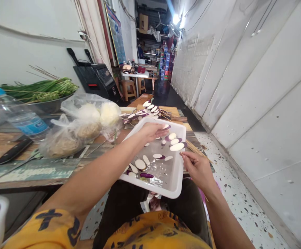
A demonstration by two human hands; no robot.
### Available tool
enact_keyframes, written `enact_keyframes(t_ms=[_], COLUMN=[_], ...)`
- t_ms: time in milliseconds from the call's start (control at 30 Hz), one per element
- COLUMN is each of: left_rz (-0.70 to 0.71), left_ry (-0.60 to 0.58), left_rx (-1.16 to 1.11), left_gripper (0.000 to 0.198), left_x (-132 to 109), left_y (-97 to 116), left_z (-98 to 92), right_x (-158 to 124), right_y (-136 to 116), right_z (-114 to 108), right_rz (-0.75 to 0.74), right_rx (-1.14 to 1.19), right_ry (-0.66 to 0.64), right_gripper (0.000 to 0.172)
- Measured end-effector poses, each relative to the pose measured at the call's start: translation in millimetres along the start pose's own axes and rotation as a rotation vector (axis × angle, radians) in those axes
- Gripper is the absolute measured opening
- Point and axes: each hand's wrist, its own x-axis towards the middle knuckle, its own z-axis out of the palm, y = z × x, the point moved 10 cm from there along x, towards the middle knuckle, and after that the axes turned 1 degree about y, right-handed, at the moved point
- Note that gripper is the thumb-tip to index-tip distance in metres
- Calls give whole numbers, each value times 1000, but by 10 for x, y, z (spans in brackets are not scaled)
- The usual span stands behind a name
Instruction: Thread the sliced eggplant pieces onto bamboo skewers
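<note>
Over the white plastic tub [175,192], my right hand [198,169] pinches the lower end of a thin wooden skewer. Several white, purple-edged eggplant slices [176,147] are threaded on that skewer. My left hand [153,132] is closed at the skewer's far end, with another eggplant slice [166,126] at its fingertips. Loose eggplant slices [140,165] float in the water inside the tub, beside a purple end piece [146,175]. The tub rests partly on the table edge, above my lap. My left fingers hide part of the slice they hold.
Skewered eggplant slices [150,108] are piled on a board behind the tub. Bare skewers [195,149] lie to its right. On the left are plastic bags [62,140], a water bottle [23,119], a black-handled knife [14,151] and a bowl of greens [45,103]. A white wall [256,103] runs along the right.
</note>
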Motion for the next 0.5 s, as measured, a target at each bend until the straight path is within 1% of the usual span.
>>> enact_keyframes(t_ms=[100, 233, 367, 500], left_rz=[37, 93, 148, 160], left_ry=[5, 33, 37, 32], left_rx=[20, 58, 103, 145], left_gripper=[5, 9, 10, 9], left_x=[-32, -87, -133, -145], left_y=[25, 56, 84, 63], left_z=[24, 42, 71, 87], right_x=[2, 4, 14, 21], right_y=[-53, -96, -84, -57], right_z=[-16, -26, -3, 18], right_rz=[-12, -14, 3, 24], right_rx=[-31, -47, -60, -70], right_ry=[3, 3, -13, -23], right_gripper=[27, 25, 26, 26])
